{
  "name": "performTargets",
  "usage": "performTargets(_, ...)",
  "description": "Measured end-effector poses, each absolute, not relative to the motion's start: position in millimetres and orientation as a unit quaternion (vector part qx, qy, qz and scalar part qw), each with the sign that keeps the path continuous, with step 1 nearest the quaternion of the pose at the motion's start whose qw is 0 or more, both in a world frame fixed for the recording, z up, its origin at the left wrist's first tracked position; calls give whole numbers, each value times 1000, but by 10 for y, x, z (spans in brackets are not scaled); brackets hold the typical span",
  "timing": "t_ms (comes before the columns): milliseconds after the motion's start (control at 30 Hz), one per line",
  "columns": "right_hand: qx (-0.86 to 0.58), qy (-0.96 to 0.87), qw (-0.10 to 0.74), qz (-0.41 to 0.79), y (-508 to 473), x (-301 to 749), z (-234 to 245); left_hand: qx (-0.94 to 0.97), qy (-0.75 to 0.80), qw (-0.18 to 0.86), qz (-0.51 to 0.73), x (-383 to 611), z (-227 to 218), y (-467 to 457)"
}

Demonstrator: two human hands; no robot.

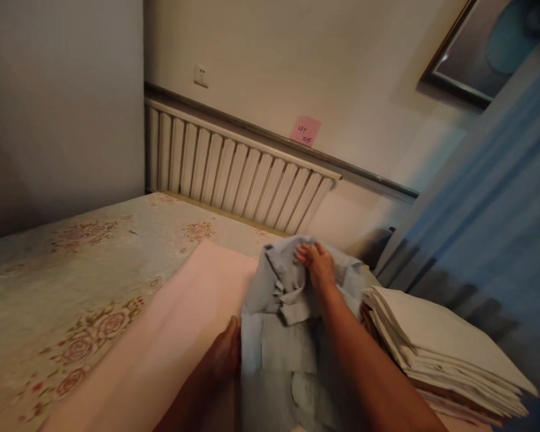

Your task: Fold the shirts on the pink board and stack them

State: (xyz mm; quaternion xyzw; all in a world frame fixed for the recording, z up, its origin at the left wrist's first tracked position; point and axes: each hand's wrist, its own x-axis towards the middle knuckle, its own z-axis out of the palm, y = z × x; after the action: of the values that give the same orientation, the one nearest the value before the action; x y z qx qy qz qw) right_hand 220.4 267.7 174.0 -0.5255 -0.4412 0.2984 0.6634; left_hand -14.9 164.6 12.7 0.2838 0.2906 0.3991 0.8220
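A light blue-grey garment (288, 348), apparently a shirt with a bunched collar area and a pocket-like patch, lies rumpled in front of me. My right hand (318, 264) reaches across to its far end, fingers bent and closed on the fabric there. At the garment's left edge is my left hand (227, 351), thumb up and the other fingers partly hidden, closed on the edge. Beneath and to the left stretches a smooth pink cloth (193, 300). The garment's near part is blurred.
A bed with a floral cover (130, 258) spreads to the left. On the right stands a stack of folded off-white cloths (445, 336). Behind are a white radiator (238, 168), a wall with a pink note (305, 131), and a blue curtain (490, 210).
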Motion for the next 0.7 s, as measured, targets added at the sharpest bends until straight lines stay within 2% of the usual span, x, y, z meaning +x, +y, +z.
performTargets(100,-588,-441,597,321,2744,2210,1341,264,277,838,389,-146,85,1712)
performTargets(267,-702,-424,505,269,2498,2589,752,267,258,846,382,-140,13,1700)
performTargets(500,-830,-443,320,111,1859,3159,402,299,305,814,393,-141,41,1695)
performTargets(700,-847,-488,197,77,1228,3386,103,319,341,797,384,-136,57,1694)
